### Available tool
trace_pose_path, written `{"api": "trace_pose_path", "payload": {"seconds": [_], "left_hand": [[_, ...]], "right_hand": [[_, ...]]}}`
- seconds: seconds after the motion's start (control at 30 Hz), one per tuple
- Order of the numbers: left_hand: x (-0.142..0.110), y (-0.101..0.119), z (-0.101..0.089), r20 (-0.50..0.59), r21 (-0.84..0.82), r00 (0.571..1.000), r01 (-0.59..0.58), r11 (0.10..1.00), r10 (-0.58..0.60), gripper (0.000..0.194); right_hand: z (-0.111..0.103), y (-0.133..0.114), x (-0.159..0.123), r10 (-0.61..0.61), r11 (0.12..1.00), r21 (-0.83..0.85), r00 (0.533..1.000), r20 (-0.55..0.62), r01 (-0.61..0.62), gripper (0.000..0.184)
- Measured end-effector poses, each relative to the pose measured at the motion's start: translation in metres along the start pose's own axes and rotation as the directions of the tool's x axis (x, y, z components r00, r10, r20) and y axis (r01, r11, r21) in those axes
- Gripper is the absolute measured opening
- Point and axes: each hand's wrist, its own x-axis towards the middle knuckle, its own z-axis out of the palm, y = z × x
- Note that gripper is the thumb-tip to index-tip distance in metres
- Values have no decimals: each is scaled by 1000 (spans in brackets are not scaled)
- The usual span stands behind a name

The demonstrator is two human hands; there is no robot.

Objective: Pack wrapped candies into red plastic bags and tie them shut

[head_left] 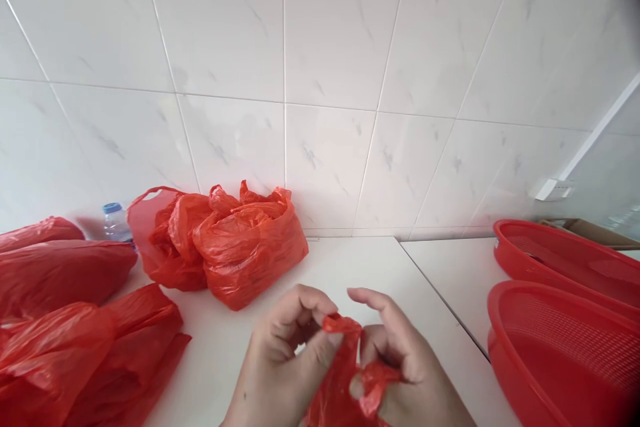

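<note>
Low in the middle of the head view, both my hands grip the top of a red plastic bag (327, 390). My left hand (295, 353) pinches one part of its thin top between thumb and forefinger. In my right hand (400, 360), a bunched end of the same bag is caught between the thumb and curled fingers, while the forefinger sticks out toward the left. The lower part of the bag runs out of the frame at the bottom, so what it contains is hidden.
Filled red plastic bags (250, 247) stand against the tiled wall. More red bags (90, 353) lie at the left, near a blue-capped plastic bottle (115, 221). Two red plastic baskets (555, 340) sit at the right, with a cardboard box (590, 230) behind. A seam crosses the white tabletop (360, 267).
</note>
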Motion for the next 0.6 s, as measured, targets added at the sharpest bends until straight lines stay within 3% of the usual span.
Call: {"api": "trace_pose_path", "payload": {"seconds": [0.07,0.13,0.23,0.3,0.4,0.5,0.6], "left_hand": [[-4,3,2,117,98,992,-66,993,55,4],[-5,3,2,176,189,969,-206,960,173,18],[-1,-1,-2,286,337,900,-415,845,328,41],[2,-6,-3,374,430,868,-475,768,327,35],[6,-13,-3,399,478,878,-445,757,264,11],[7,-15,-6,327,506,910,-397,766,255,12],[7,-16,-9,195,564,959,-279,777,203,12]], "right_hand": [[8,-2,3,4,999,-52,1000,17,-3,33],[11,-4,6,18,1000,1,999,42,-18,17],[8,-8,8,83,995,60,996,22,-84,18],[3,-11,9,113,994,-3,994,-1,-113,17],[-5,-11,10,114,983,-148,993,31,-108,13],[-17,-8,10,60,992,-123,980,187,-37,6],[-29,-4,9,-58,998,-1,968,243,60,28]]}}
